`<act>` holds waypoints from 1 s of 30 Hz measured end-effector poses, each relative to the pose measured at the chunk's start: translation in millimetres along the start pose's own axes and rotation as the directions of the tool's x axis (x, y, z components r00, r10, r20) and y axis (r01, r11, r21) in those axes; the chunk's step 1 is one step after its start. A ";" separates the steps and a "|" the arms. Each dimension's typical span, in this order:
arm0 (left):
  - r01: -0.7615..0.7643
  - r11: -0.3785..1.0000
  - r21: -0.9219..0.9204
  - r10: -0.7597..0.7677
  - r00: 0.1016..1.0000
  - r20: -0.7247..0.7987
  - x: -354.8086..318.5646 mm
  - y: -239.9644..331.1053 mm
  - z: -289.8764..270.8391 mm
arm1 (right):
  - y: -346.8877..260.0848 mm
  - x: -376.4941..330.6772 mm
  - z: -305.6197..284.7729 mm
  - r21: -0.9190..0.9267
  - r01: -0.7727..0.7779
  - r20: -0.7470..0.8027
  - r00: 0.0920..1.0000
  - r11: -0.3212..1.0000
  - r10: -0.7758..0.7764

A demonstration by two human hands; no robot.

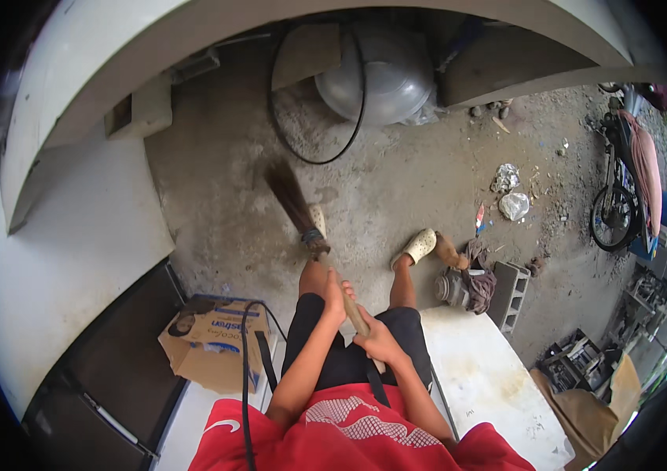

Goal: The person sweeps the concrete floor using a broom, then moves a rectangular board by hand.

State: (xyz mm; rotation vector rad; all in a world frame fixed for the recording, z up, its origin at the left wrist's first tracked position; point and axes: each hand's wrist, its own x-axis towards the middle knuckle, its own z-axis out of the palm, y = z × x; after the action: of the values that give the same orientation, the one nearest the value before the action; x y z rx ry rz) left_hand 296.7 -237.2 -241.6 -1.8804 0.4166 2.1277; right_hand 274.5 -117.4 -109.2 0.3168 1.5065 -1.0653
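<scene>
Twelve o'clock was occupied by a metal basin point(396, 82) and looped black cable point(325, 163), 3 by a motorcycle point(622, 179), 8 by a cardboard box point(211, 334). Concrete floor point(215, 173) was exposed between, edged at 9 by a white panel point(98, 196). The broom point(325, 260), bristles toward 11, was gripped by the left hand point(336, 294) and right hand point(379, 341).

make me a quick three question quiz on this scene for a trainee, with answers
1. Multiple choice: which grip holds the broom nearer its bristles? A) left; B) right; C) both equally near
2. True or false: the cardboard box lies in the left half of the picture.
3. Short answer: what is the pink cloth at the far right draped over?

Key:
1. A, the left grip.
2. True.
3. A motorcycle.
</scene>
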 end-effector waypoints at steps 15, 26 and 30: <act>-0.100 0.617 0.781 -0.060 0.983 0.173 123.8 -255.9 235.4 | 114.4 -35.0 -249.1 0.632 0.126 -0.403 0.896 0.764 0.186; -0.112 0.586 0.802 -0.084 0.977 0.198 1.8 -382.1 276.8 | 178.8 -138.9 -314.1 0.727 -0.003 -0.237 0.937 0.686 0.256; -0.169 0.675 0.718 0.198 0.979 0.044 52.2 -285.8 218.7 | 169.6 -62.7 -284.6 0.718 0.076 -0.097 0.995 0.692 -0.009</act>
State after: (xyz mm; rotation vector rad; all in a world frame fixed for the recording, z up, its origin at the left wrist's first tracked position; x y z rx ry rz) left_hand 200.6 111.6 -278.2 -1.4332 1.2889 1.6383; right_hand 229.7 212.7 -161.5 0.8950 1.0974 -1.6862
